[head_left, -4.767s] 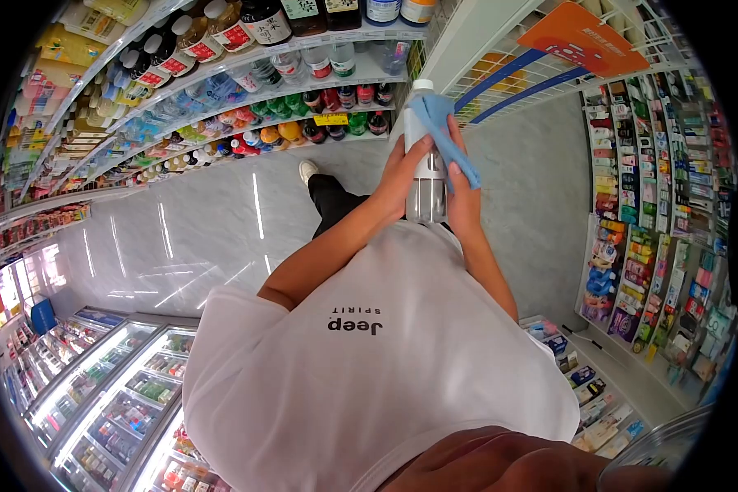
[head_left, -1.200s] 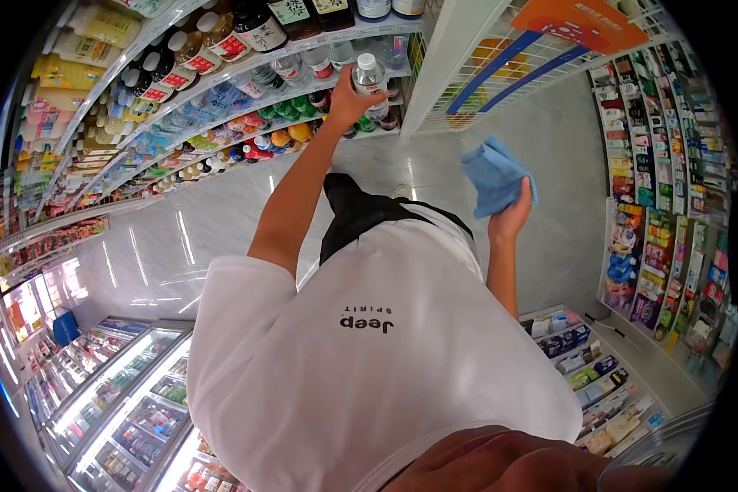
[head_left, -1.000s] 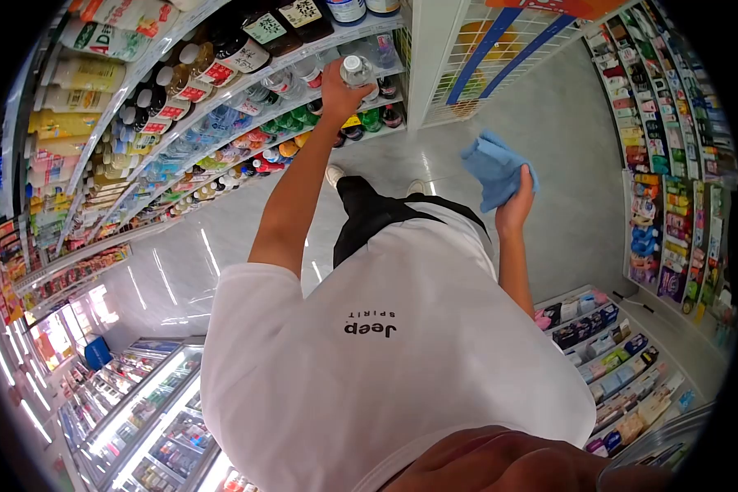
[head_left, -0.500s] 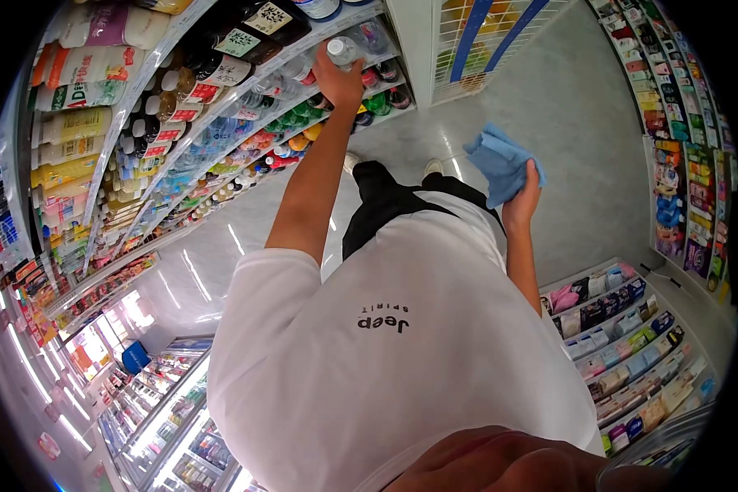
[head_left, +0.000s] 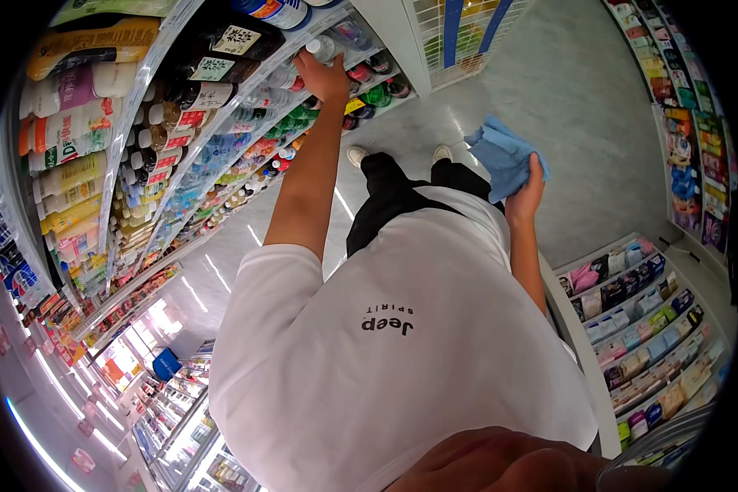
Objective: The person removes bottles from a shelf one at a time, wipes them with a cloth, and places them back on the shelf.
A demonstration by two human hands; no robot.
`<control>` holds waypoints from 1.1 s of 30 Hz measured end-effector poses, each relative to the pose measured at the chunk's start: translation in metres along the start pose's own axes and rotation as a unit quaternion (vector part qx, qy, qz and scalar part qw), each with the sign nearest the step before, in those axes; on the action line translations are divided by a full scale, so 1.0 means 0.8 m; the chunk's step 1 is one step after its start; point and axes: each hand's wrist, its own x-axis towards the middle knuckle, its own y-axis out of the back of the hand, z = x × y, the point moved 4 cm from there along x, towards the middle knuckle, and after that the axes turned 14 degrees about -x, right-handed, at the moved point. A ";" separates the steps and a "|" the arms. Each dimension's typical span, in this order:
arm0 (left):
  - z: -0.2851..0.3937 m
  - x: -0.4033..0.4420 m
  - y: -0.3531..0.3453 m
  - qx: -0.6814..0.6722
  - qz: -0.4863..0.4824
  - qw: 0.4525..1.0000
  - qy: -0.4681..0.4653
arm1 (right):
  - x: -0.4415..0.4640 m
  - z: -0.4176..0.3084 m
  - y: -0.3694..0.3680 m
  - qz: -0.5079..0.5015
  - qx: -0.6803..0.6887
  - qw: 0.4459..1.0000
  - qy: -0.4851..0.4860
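Observation:
A clear bottle with a whitish cap point(head_left: 321, 48) stands at the front of a drinks shelf. My left hand point(head_left: 324, 78) is closed around it, fingers on one side and thumb on the other. The bottle's lower part is hidden by the hand. Beside it is another clear bottle point(head_left: 352, 34), and dark bottles with pale labels point(head_left: 236, 39) stand further along the shelf. Off to the right, away from the shelf, my right hand point(head_left: 525, 198) grips a crumpled blue cloth point(head_left: 507, 156), which hangs out past the fingers.
Shelves of bottled drinks point(head_left: 184, 156) run down the left side. A white wire-mesh rack point(head_left: 459, 41) adjoins the shelf end. Low tiered shelves with small packets point(head_left: 631, 328) stand at the right, and more packaged goods point(head_left: 682, 156) line the far right. Grey floor point(head_left: 574, 107) lies between.
My view has shifted, so the shelves at left appear further left and lower. My left hand stays around the bottle at nearly the same shelf spot. My right hand still holds the cloth.

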 end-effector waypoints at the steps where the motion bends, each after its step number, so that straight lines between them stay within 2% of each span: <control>1: -0.006 -0.001 -0.004 0.015 0.002 1.000 -0.004 | 0.000 0.001 0.001 0.004 0.001 1.000 -0.001; 5: -0.007 0.005 -0.011 0.112 -0.019 0.992 -0.050 | -0.001 -0.004 0.001 0.017 0.019 1.000 -0.008; 11: -0.004 0.018 -0.011 0.142 -0.047 0.988 0.039 | 0.005 -0.003 0.000 0.001 0.014 1.000 -0.013; 14: 0.012 0.018 -0.001 0.166 -0.032 0.986 -0.009 | 0.005 -0.005 -0.005 0.003 0.003 1.000 -0.023; 17: 0.008 0.022 0.003 0.156 -0.076 0.984 0.036 | 0.004 -0.007 -0.007 0.001 -0.006 1.000 -0.025; 21: 0.007 0.026 0.009 0.184 -0.078 0.980 0.017 | 0.005 -0.014 -0.018 -0.024 -0.007 0.999 -0.019; 24: -0.006 0.032 0.005 0.171 -0.066 0.981 0.057 | -0.001 -0.023 -0.026 -0.008 -0.005 1.000 -0.026; 27: -0.005 0.042 0.006 0.197 -0.134 0.963 0.122 | 0.001 -0.023 -0.026 -0.011 -0.002 0.999 -0.031; 30: -0.016 0.044 0.001 0.192 -0.151 0.959 0.142 | 0.003 -0.023 -0.030 -0.025 0.002 0.999 -0.028; 33: 0.005 0.030 0.016 0.157 -0.086 0.980 0.093 | 0.002 -0.021 -0.026 -0.036 0.004 0.999 -0.031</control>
